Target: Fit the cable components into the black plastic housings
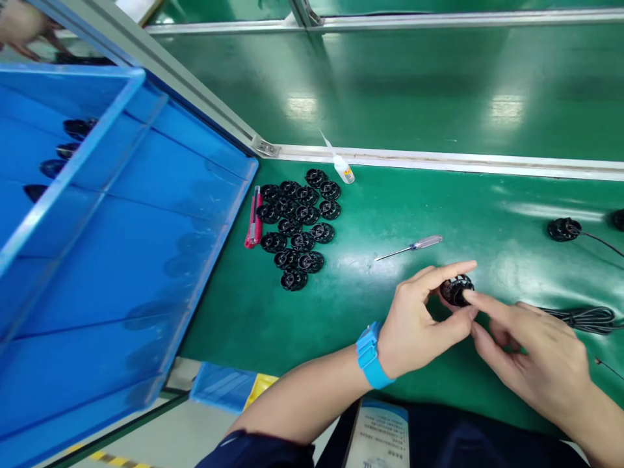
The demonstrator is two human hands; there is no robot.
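The left hand [412,325], with a blue band [373,356] at the wrist, pinches a black part [455,290] between thumb and forefinger, just above the green table [355,292]. The right hand [541,354] has its forefinger on the part; whether it also grips cannot be told. A coiled cable [592,319] lies beyond it. Farther off lie a screwdriver [412,247], grouped similar parts [303,242], a red cutter [253,222] left of them, and a white bottle [344,170].

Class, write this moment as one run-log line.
left hand: holding black part | right hand: touching it | screwdriver: on table, beyond hands | cable: bundled, near right hand
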